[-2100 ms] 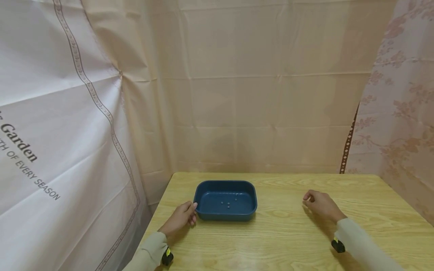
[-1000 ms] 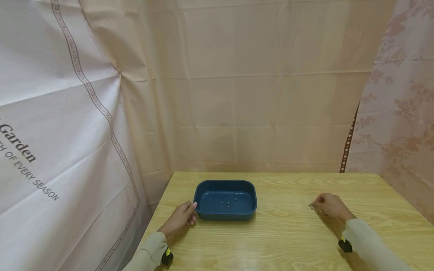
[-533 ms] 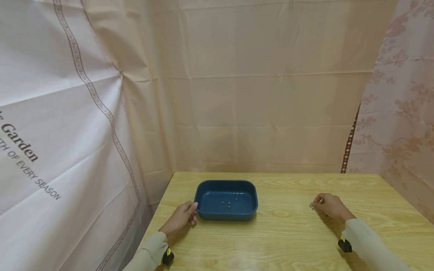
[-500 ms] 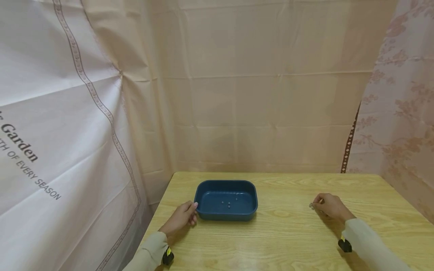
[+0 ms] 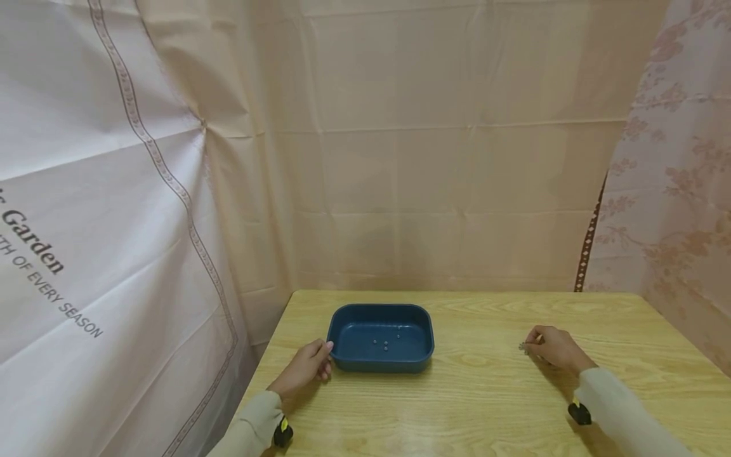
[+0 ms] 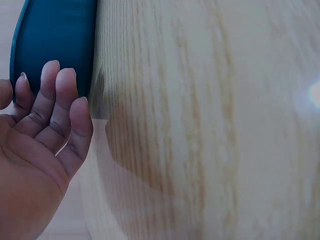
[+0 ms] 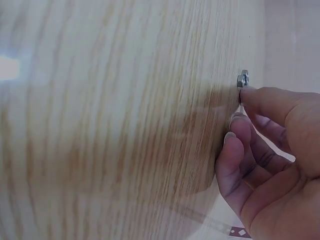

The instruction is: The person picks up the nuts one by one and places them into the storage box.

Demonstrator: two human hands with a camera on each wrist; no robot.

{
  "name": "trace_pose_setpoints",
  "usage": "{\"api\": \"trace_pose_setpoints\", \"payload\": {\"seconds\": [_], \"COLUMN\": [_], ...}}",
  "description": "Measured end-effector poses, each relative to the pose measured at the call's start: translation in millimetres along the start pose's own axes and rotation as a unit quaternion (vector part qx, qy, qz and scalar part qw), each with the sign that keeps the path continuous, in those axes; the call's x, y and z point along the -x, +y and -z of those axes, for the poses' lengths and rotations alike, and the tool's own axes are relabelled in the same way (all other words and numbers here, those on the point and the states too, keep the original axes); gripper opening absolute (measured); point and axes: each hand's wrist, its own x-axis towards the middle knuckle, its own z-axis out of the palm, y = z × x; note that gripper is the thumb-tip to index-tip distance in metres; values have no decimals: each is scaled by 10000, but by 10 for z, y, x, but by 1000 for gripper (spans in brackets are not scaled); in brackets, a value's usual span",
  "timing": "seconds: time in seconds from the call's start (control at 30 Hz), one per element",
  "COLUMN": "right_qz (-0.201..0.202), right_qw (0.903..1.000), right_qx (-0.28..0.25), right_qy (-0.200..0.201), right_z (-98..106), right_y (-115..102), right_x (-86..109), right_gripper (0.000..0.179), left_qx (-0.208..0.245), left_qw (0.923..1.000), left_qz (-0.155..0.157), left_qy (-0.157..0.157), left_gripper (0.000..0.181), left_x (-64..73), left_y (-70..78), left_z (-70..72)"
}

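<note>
A dark blue rectangular tray [image 5: 381,366] sits on the table, left of centre, with several small metal nuts [image 5: 386,343] on its floor. My left hand [image 5: 305,367] holds the tray's left end, thumb at the rim and fingers against the outer wall [image 6: 55,40]. Far to the right, my right hand [image 5: 556,348] is low over the table, thumb and index fingertips together at a few small metal nuts [image 5: 522,346]. Seen from the right wrist, shiny nuts [image 7: 243,79] show just past the thumb tip; the fingertips partly hide what they pinch.
The light wood table [image 5: 457,406] runs back to a beige curtain [image 5: 434,190]. White printed cloth [image 5: 114,254] hangs at the left, floral cloth [image 5: 674,209] at the right. Both wrists carry small black devices [image 5: 579,413].
My right hand has moved slightly right and down to the nuts on the table, then shifted a little left with its fingertips at them. The left hand and tray have stayed put.
</note>
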Motion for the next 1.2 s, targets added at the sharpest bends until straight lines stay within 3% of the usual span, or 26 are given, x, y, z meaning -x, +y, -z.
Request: {"api": "trace_pose_setpoints", "payload": {"seconds": [0.27,0.43,0.67,1.0,1.2], "right_qz": [-109,-193,-154,-14,-80], "right_qw": [9998,9988,9988,9997,10000], "right_qx": [-100,-235,-229,181,5], "right_qy": [-125,-390,-409,-136,-40], "right_z": [22,38,23,-15,21], "right_y": [-29,-12,7,68,37], "right_x": [4,-12,5,25,62], "right_gripper": [13,32,41,35,27], "left_qx": [61,96,184,-93,15], "left_qw": [10000,10000,9998,9996,9999], "left_qz": [-39,-3,45,102,61], "left_qy": [0,-3,29,230,139], "left_gripper": [44,43,43,38,43], "left_x": [16,20,27,20,26], "left_y": [30,52,66,32,64], "left_z": [-7,-6,-21,-57,-30]}}
